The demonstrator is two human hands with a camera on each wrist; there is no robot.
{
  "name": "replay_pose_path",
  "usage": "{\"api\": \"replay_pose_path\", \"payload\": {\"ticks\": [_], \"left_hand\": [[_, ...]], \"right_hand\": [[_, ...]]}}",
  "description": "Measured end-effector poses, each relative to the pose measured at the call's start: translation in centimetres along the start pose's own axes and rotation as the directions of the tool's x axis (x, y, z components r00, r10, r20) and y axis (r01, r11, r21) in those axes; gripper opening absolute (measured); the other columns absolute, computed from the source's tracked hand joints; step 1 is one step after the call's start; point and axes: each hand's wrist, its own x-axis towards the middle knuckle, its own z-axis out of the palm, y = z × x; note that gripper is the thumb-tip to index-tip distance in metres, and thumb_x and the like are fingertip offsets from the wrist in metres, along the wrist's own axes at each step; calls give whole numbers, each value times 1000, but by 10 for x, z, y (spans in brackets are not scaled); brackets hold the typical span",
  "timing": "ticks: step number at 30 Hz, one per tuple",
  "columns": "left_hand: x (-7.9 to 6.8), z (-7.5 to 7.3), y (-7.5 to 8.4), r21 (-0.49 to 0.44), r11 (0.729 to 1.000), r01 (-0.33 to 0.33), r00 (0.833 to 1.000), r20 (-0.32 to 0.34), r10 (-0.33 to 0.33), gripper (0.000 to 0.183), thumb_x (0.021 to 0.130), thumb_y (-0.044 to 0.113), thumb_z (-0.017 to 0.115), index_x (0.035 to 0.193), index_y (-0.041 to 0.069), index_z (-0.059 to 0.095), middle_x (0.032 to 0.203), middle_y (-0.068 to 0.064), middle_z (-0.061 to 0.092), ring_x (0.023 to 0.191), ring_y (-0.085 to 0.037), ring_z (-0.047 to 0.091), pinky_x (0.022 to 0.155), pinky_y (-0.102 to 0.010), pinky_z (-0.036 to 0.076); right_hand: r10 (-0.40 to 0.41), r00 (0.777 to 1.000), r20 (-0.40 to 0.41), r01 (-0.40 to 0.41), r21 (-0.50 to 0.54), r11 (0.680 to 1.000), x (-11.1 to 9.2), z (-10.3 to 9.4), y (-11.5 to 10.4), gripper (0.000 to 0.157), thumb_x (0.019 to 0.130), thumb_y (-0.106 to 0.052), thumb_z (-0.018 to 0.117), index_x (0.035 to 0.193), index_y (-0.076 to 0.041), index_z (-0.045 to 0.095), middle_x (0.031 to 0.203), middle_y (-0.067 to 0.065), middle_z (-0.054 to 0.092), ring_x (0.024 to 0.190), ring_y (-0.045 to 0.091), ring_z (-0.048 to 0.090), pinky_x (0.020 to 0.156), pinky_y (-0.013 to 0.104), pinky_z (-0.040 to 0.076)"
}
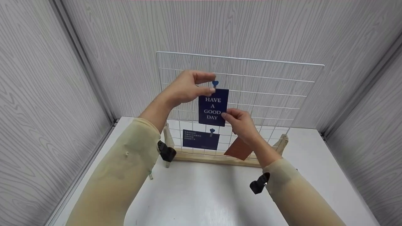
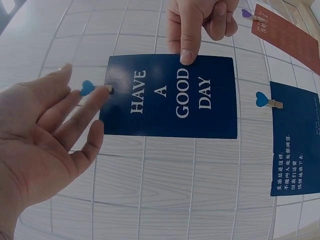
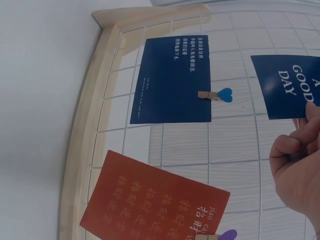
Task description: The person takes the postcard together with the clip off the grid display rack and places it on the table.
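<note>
A dark blue card (image 1: 213, 108) reading HAVE A GOOD DAY hangs upright against a white wire grid (image 1: 267, 94). At its top edge is a small wooden clip with a blue heart (image 1: 215, 83). My left hand (image 1: 187, 88) is at this clip, a fingertip touching the wooden part while the blue heart shows uncovered between the spread fingers. My right hand (image 1: 243, 124) pinches the card's lower right edge, thumb (image 2: 187, 52) on the front and fingers behind. Below hangs a second blue card (image 1: 200, 140) with small white writing, held by another blue heart clip (image 3: 216, 95).
A red card (image 3: 150, 197) with gold characters hangs tilted at lower right from a purple heart clip (image 2: 246, 14). The grid stands in a wooden base (image 1: 213, 158) on a white table (image 1: 194, 194). Grey wood-patterned panels (image 1: 125, 25) rise behind and at both sides.
</note>
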Motion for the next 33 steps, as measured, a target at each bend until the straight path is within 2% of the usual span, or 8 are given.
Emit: {"api": "replay_pose_path", "payload": {"ticks": [3,7,11,16,24,33], "left_hand": [[1,2,1,-39,999,-2,1000,-19,1,49,100,12,76,147,9,63,151,-4,62,137,-18,59,112,-30,47],[3,6,1,-109,994,0,998,-68,-7,44,99,4,75,142,4,66,142,-9,68,120,-21,70,101,-30,55],[6,9,-2,-143,990,-13,993,-122,-5,40,98,-1,74,138,2,69,133,-10,72,110,-20,74,95,-31,58],[6,12,-7,-149,988,-35,987,-163,10,36,98,-3,72,133,3,72,126,-8,75,108,-20,74,94,-33,59],[6,17,-8,-97,995,-40,976,-215,19,30,99,-1,72,128,7,75,117,-5,77,103,-20,74,93,-33,59],[5,20,-8,-64,997,-40,962,-274,21,23,99,0,73,121,7,79,110,-4,78,103,-18,71,91,-29,57]], "right_hand": [[0,1000,2,0,12,1000,0,-1,0,21,108,-16,64,119,-3,77,94,9,74,52,6,40,45,20,32],[0,1000,3,0,24,1000,-1,-1,0,21,107,-16,65,118,-2,77,93,9,73,50,5,38,44,20,31],[9,1000,6,-9,34,999,0,-1,0,22,107,-14,65,119,1,76,95,10,73,48,5,36,43,19,29],[17,1000,5,-18,52,999,-1,0,-1,24,107,-12,65,123,2,75,98,15,74,47,6,35,42,20,27],[9,1000,24,-11,42,999,-1,-1,-1,23,107,-14,66,120,0,77,94,9,73,48,5,36,43,19,29],[-6,1000,31,4,49,999,0,1,-2,24,107,-12,65,122,2,76,93,12,71,46,6,35,43,21,27]]}}
